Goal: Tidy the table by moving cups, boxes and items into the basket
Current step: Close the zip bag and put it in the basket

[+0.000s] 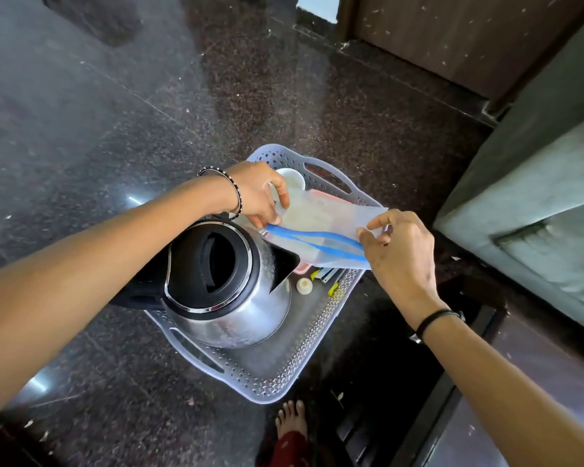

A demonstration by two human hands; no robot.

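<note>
The dark counter [98, 112] carries a grey basket [284, 382] at its near edge, with a steel kettle [236, 315] standing in it. Above the basket, the left hand [257, 193] and right hand [398, 254] each pinch an end of a clear pouch [327, 227]. A white cup [292, 178] sits in the basket's far corner.

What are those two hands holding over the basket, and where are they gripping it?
A translucent pouch with a blue strip, held above the basket. The left hand pinches one end, the right hand the opposite end.
</note>
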